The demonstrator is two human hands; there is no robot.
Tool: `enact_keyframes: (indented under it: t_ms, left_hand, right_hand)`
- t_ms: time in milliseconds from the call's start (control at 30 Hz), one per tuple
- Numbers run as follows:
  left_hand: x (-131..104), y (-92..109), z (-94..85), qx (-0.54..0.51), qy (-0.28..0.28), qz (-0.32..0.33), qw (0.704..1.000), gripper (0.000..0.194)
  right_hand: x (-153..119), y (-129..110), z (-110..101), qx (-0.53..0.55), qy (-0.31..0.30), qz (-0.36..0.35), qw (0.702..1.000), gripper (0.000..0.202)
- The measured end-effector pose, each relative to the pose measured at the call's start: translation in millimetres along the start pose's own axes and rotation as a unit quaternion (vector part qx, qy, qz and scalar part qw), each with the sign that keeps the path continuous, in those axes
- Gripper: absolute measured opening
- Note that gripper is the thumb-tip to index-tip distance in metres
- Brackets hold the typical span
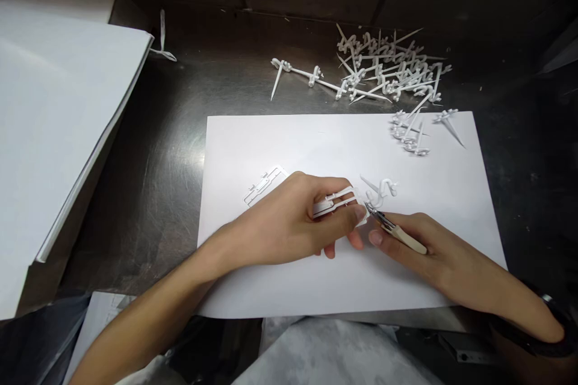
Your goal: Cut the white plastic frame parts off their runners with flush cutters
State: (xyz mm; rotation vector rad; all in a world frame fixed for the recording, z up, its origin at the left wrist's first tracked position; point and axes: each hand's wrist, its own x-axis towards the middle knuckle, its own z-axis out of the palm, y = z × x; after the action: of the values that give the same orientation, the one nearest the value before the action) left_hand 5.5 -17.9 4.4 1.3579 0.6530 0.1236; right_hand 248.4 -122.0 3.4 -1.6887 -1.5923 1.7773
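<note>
My left hand (293, 222) pinches a thin white plastic frame (335, 202) between thumb and fingers, a little above the white sheet (280, 138). Closed around a pair of nippers (404, 237) with cream handles, my right hand (438, 252) points their metal jaws at the frame's right end. A curled white plastic runner (383, 192) with a spike sits at the jaw tips; whether it is still joined to the frame, I cannot tell. Partly behind my left hand, another flat white plastic frame (263, 185) lies on the sheet.
A tangled heap of spiky white runners (388, 66) lies on the dark metal table (171, 132) beyond the sheet. Several more runners (409, 132) rest on the sheet's far right corner. At left stands a box (45, 289) topped with large white sheets (67, 90).
</note>
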Motion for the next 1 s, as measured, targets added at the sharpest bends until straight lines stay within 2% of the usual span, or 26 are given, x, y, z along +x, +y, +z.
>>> enact_keyframes:
  t_ms: [233, 467, 767, 1000]
  left_hand:
    - [1.7, 1.8, -1.2, 0.020, 0.009, 0.003, 1.000, 0.013]
    - [0.6, -0.7, -0.3, 0.011, 0.001, 0.025, 1.000, 0.014]
    - [3.1, -4.9, 2.4, 0.028, 0.030, 0.042, 0.998, 0.015]
    - [4.1, -3.7, 1.9, 0.021, 0.026, 0.039, 0.999, 0.014]
  right_hand:
    - [1.3, 8.3, 6.0, -0.027, 0.039, 0.002, 0.999, 0.049]
    - [-1.0, -1.9, 0.3, -0.016, 0.016, 0.001, 1.000, 0.048]
    - [1.2, 4.9, 7.1, -0.032, 0.046, -0.009, 0.998, 0.040]
    - [0.7, 6.4, 7.1, -0.050, 0.034, -0.014, 0.998, 0.033]
